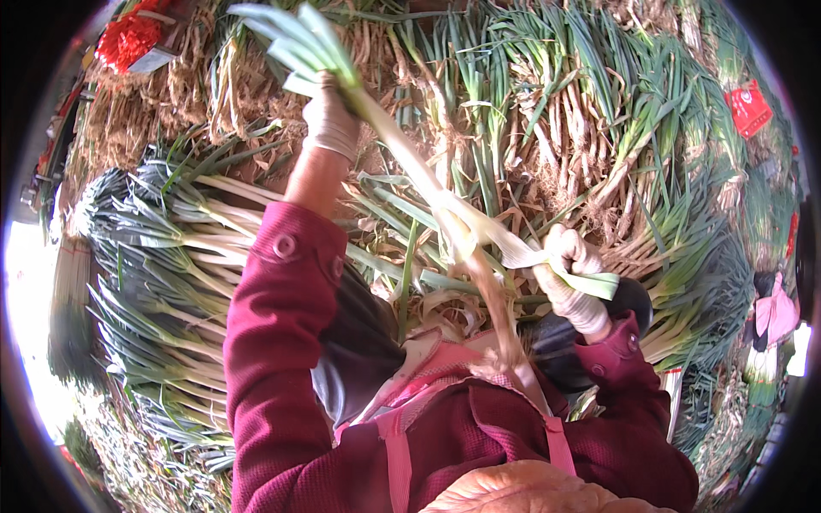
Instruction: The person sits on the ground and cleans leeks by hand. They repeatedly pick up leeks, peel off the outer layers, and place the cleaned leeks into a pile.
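Observation:
My left hand (330, 118), in a pale glove, grips a long green onion (404, 147) just below its green leaves at the upper middle. The white stalk slants down to the right, with its brownish root end near my lap. My right hand (571, 276), also gloved, is closed on a strip of outer sheath (519, 250) that is partly peeled away from the stalk. The strip's greenish end sticks out past my fingers. Beneath the stalk lie loose green leaves and dry husks (449, 304).
Green onions with clean white stalks (199, 282) lie in a row at left. Soil-covered, rooted onions (571, 141) spread over the upper right, more (135, 109) at upper left. Red plastic strands (128, 42) rest at top left; a red packet (749, 110) is at far right.

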`<state>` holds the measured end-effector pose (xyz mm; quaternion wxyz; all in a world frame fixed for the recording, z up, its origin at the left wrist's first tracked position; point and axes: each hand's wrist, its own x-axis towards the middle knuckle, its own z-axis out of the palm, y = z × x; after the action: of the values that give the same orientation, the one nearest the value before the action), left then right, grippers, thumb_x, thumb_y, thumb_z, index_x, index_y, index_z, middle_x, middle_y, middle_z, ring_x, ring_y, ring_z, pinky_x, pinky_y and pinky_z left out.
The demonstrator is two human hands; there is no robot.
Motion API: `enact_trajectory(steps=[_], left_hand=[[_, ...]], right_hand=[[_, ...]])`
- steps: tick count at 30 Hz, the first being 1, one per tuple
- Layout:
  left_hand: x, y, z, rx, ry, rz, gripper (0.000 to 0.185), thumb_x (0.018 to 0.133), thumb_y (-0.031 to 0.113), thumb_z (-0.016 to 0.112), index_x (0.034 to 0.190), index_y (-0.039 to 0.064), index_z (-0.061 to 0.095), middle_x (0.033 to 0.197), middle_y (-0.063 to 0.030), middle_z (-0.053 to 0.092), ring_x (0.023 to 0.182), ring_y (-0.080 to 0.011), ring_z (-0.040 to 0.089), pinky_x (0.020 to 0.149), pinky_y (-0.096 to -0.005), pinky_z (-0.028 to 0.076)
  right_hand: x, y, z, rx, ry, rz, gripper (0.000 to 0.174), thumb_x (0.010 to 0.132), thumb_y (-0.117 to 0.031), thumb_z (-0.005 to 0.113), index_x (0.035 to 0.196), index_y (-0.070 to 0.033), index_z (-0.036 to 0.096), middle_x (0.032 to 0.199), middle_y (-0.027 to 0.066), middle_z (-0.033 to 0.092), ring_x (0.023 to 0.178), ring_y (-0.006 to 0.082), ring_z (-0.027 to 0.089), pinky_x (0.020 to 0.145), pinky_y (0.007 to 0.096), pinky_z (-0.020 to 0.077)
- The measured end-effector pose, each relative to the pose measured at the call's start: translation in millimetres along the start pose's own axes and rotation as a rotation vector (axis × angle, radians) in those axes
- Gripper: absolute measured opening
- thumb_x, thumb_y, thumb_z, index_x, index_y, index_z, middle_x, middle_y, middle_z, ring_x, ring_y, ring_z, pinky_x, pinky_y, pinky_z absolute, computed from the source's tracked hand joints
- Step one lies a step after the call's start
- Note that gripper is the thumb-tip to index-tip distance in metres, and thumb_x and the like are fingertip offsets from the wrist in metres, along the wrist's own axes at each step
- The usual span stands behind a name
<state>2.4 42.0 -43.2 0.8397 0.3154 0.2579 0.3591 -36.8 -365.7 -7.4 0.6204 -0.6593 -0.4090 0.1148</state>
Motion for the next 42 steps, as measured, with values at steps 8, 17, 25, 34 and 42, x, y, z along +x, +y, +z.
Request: enact_trajectory(steps=[8,17,25,34,42], left_hand=[[85,53,-129,-0.012,0.452,0.049,0.049,0.097,0.051,0.051,0.129,0.014,0.054,0.133,-0.0107,0.055,0.121,-0.0283,0.053,0.106,-0.0454,0.043],[72,79,-130,-0.001,0.514,0.422,0.043,0.100,0.048,0.048,0.116,0.008,0.054,0.105,-0.0107,0.060,0.091,-0.0241,0.062,0.076,-0.0395,0.056],[4,35,-45,-0.234,0.062,0.010,0.043,0.098,0.052,0.046,0.114,0.012,0.046,0.104,-0.0069,0.047,0.083,-0.0203,0.053,0.066,-0.0342,0.052],[-67,-2,20,-0.376,-0.519,-0.630,0.047,0.097,0.056,0.047,0.079,0.013,0.051,0.067,0.0016,0.044,0.055,-0.0118,0.043,0.046,-0.0260,0.036],[-75,-20,27,-0.466,-0.911,-0.731,0.036,0.097,0.046,0.049,0.078,0.016,0.046,0.068,0.0059,0.040,0.055,-0.0078,0.039,0.048,-0.0252,0.035]], right_hand=[[6,148,-102,-1.127,-0.600,0.593,0.036,0.087,-0.040,0.067,0.087,-0.005,0.062,0.081,0.0102,0.064,0.074,0.0256,0.060,0.072,0.0396,0.0495],[-2,182,-121,-1.501,-1.000,1.142,0.050,0.083,-0.032,0.071,0.127,-0.009,0.065,0.131,0.0143,0.065,0.111,0.0290,0.068,0.093,0.0407,0.0559],[47,56,55,0.278,-0.281,0.528,0.102,0.075,-0.068,0.073,0.146,-0.002,0.040,0.118,0.0144,0.062,0.106,0.0221,0.063,0.094,0.0347,0.0533],[42,18,83,0.389,-0.342,0.485,0.067,0.090,-0.054,0.068,0.128,0.000,0.053,0.088,0.0007,0.064,0.079,0.0068,0.061,0.072,0.0260,0.0523],[23,23,50,0.090,-0.453,0.413,0.040,0.104,-0.032,0.054,0.130,-0.003,0.059,0.087,0.0010,0.071,0.075,0.0093,0.062,0.072,0.0274,0.0512]])
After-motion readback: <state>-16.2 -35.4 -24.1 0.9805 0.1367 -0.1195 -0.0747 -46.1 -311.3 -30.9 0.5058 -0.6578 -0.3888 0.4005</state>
